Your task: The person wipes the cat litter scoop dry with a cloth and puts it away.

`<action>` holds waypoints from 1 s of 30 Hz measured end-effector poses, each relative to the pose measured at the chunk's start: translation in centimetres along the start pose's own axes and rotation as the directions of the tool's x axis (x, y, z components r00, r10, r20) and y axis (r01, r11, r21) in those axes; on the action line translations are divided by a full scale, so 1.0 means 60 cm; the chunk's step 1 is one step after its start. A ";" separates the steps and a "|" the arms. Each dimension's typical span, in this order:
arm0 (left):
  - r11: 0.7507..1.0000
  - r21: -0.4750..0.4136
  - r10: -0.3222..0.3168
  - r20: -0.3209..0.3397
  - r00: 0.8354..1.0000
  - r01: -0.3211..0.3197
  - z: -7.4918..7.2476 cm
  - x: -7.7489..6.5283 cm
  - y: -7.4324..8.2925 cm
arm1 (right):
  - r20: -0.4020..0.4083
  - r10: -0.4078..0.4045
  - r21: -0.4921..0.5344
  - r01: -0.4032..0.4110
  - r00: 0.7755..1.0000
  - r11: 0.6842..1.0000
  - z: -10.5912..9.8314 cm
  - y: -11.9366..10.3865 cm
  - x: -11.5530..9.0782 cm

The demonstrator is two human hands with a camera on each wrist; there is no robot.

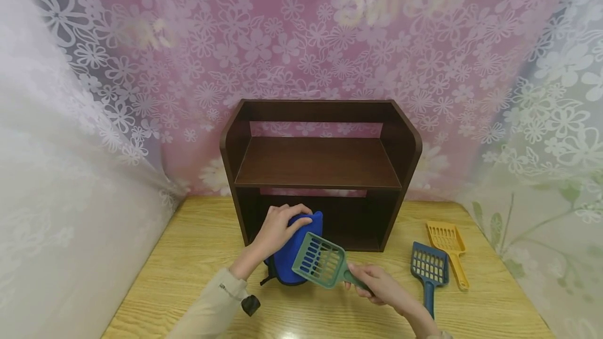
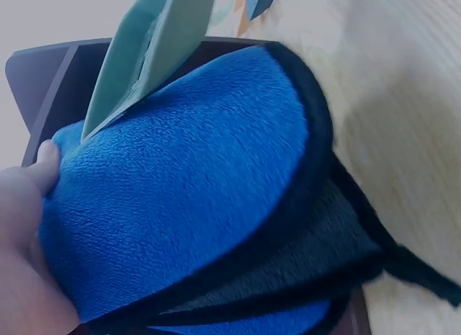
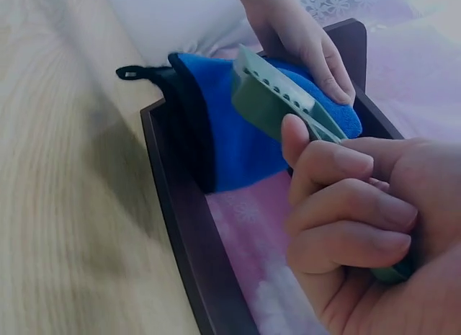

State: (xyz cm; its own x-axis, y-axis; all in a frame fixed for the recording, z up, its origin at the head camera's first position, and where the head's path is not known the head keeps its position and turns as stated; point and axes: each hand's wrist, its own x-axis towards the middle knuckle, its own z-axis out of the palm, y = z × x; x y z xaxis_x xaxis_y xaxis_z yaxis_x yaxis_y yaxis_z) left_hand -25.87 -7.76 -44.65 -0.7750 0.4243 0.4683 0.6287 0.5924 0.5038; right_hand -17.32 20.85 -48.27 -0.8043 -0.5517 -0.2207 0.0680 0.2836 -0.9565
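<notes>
My left hand (image 1: 278, 226) grips the top of a folded blue towel (image 1: 284, 260), with the thumb on the near face. The towel has black edging and a small black loop (image 2: 425, 277), and it hangs down in front of the shelf's lower opening. A green slotted litter scoop (image 1: 340, 271) is in my right hand (image 1: 381, 284), whose fingers curl round its handle. Its flat front edge lies right at the blue cloth in the left wrist view. The head view has the scoop's slotted pan overlapping the towel, hiding part of it.
A dark brown two-level shelf (image 1: 320, 164) stands at the back of the wooden table (image 1: 174, 276). To the right lie a dark blue litter scoop (image 1: 428, 289) and a yellow one (image 1: 458, 271), side by side. Flowered curtains (image 1: 301, 30) surround the table.
</notes>
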 end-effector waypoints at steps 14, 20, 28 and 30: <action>0.982 0.079 0.149 0.245 0.958 -0.173 0.003 0.032 0.031 | 0.022 -0.035 -0.076 0.037 0.999 0.996 -0.012 -0.012 0.015; 0.967 0.068 0.212 0.315 0.925 -0.245 0.015 0.042 0.049 | 0.037 -0.055 -0.107 0.059 0.998 0.993 -0.010 -0.018 0.024; 0.943 0.055 0.278 0.406 0.871 -0.327 0.028 0.051 0.074 | 0.044 -0.085 -0.145 0.090 0.995 0.985 0.003 -0.032 0.035; 0.946 0.056 0.269 0.416 0.869 -0.319 0.027 0.050 0.075 | 0.050 -0.102 -0.149 0.108 0.994 0.983 0.004 -0.033 0.037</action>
State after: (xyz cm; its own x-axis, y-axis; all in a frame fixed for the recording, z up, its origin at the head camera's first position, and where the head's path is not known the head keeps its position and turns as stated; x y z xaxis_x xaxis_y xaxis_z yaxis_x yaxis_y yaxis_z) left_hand -25.46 -2.71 -42.12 -0.5310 0.8126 0.2401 0.8387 0.4635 0.2860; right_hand -19.10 18.89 -46.91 -0.7764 -0.6164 -0.1314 -0.1080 0.3356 -0.9358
